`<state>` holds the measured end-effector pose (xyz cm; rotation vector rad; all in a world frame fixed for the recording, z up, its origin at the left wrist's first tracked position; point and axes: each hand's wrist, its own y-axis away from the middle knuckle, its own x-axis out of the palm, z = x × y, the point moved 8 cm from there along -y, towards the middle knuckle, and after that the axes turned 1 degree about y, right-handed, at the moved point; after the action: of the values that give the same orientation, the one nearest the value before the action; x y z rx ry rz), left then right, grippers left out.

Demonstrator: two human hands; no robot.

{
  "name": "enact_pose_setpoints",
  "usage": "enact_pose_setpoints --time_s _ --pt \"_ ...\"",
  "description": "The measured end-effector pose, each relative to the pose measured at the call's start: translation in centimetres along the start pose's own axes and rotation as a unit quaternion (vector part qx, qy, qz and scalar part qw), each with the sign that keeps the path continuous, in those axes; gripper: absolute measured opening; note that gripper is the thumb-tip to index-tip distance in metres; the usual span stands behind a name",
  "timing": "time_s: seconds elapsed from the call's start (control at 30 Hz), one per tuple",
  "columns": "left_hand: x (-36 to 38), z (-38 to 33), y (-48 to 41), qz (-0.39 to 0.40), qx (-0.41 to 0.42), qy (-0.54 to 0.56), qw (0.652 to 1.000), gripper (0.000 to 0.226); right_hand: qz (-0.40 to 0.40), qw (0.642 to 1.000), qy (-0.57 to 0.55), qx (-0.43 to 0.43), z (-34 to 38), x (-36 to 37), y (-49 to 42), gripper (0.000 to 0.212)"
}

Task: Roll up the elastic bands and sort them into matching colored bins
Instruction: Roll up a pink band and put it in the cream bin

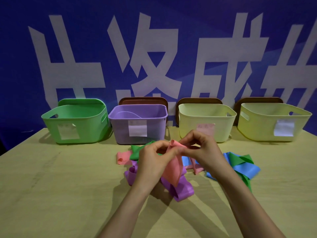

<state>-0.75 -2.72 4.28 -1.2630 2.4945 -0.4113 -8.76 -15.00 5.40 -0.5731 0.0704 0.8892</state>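
Note:
My left hand (152,158) and my right hand (200,148) both pinch the top end of a pink elastic band (173,169), held above the table; its tip is curled and the rest hangs down. Under the hands lies a heap of loose bands: purple (181,189), green (135,152), another pink (122,158), blue (248,169) and a second green (240,158). Along the back stand a green bin (75,124), a purple bin (137,122) with a purple band inside, and two pale yellow bins (205,121) (272,121).
The bins sit in a row on a light wooden table (60,186) against a blue banner with white characters. Each bin carries a paper label. Brown lids lean behind the purple and yellow bins.

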Motion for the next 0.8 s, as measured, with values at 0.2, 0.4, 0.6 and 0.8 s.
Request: enact_pose_setpoints --time_s 0.2,0.4,0.6,0.8 --pt "0.0 0.1 -0.4 -0.014 0.049 -0.084 0.995 0.007 0.063 0.998 -0.007 0.004 -0.6 0.7 0.3 0.028" --pt "-0.2 0.0 -0.7 -0.01 0.084 -0.101 0.991 0.012 0.11 0.994 -0.025 0.012 -0.2 0.9 0.3 0.024" --pt "-0.1 1.8 -0.6 0.004 -0.025 -0.048 0.999 0.012 0.068 0.996 -0.055 0.015 -0.2 0.1 -0.1 0.023" --pt "-0.5 1.4 -0.6 -0.04 -0.008 -0.116 0.992 0.014 0.031 0.992 -0.116 0.044 -1.1 0.0 0.1 0.022"
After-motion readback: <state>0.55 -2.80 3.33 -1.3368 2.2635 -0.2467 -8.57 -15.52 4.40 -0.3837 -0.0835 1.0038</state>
